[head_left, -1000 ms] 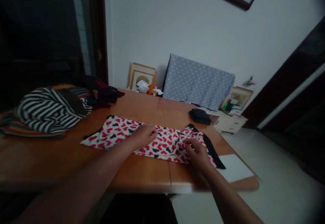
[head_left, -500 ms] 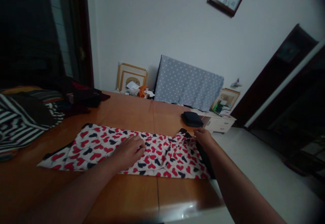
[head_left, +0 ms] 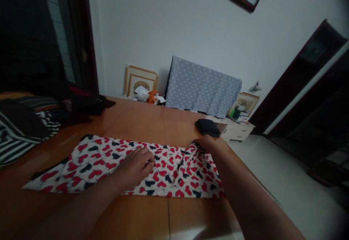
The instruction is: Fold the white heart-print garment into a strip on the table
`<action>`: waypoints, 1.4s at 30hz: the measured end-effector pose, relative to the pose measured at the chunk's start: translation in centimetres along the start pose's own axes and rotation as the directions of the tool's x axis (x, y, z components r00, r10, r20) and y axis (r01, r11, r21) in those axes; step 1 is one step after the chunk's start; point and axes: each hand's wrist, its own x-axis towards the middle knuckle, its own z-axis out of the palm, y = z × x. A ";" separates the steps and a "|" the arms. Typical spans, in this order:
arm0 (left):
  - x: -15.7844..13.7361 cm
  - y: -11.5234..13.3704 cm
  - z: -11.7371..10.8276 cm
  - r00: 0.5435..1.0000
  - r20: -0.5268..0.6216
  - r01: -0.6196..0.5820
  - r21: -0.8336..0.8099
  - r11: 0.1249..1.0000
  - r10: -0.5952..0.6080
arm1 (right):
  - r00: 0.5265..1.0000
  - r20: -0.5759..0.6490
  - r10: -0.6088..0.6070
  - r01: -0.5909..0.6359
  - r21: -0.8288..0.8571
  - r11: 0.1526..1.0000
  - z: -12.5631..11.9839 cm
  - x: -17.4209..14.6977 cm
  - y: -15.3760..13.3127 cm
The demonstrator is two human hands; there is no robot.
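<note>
The heart-print cloth (head_left: 163, 171) lies across the table (head_left: 136, 118). The left hand (head_left: 138, 166) rests on its middle, fingers loosely bent, gripping nothing. The right hand (head_left: 208, 142) touches its far-right corner, near a dark pouch (head_left: 207, 126); its fingertips are hidden, so its grip cannot be told.

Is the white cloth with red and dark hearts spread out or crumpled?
Mostly spread: the white heart-printed cloth lies long across the brown wooden table, but wrinkles gather near the right hand. Hidden folds: cannot tell.
</note>
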 end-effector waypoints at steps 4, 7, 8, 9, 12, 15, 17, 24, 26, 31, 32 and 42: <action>0.0 0.1 -0.1 1.000 0.017 -0.004 0.004 1.000 0.004 | 0.996 -0.026 0.081 -0.074 0.193 0.978 -1.5 -0.6 -0.4; 0.1 0.0 -0.1 1.000 0.019 -0.009 0.007 1.000 0.009 | 0.989 -0.107 0.106 -0.065 0.334 0.940 -3.8 -2.3 -0.7; 0.1 0.0 0.0 1.000 0.015 -0.013 0.006 1.000 0.013 | 0.985 -0.134 0.110 -0.052 0.379 0.924 -4.5 -3.1 -0.8; 0.1 -0.1 0.0 1.000 0.012 -0.016 0.005 1.000 0.016 | 0.981 -0.160 0.110 -0.030 0.437 0.899 -5.3 -4.1 -0.8; 0.2 -0.3 0.1 1.000 0.007 -0.022 0.008 1.000 0.021 | 0.966 -0.241 0.091 0.082 0.622 0.779 -6.9 -7.5 -0.1; 0.3 -0.4 0.2 1.000 0.001 -0.026 0.022 0.999 0.026 | 0.947 -0.308 0.088 0.147 0.661 0.736 -7.5 -11.0 1.9; 0.3 -0.4 0.2 0.999 -0.006 -0.034 0.026 0.999 0.034 | 0.940 -0.310 0.139 0.108 0.660 0.744 -7.5 -13.0 3.9; 0.5 -1.0 0.5 0.997 -0.023 -0.068 0.002 0.998 0.068 | 0.934 -0.194 0.299 -0.125 0.607 0.785 -6.6 -17.5 9.7; 0.6 -1.1 0.5 0.999 -0.014 -0.053 -0.016 0.998 0.053 | 0.940 -0.171 0.295 -0.143 0.589 0.796 -6.5 -17.8 10.0; 0.8 -0.3 -0.3 1.000 -0.008 -0.024 -0.120 0.993 0.024 | 0.956 -0.073 0.284 -0.194 0.569 0.799 -6.9 -17.5 9.7; 0.7 0.3 -0.7 1.000 -0.003 -0.031 -0.139 0.990 0.031 | 0.957 -0.053 0.286 -0.208 0.565 0.799 -7.0 -17.4 9.6; 0.5 7.3 -0.6 0.942 0.240 -0.216 -0.102 0.971 0.234 | 0.965 0.014 0.262 -0.204 0.669 0.715 -7.7 -17.2 9.2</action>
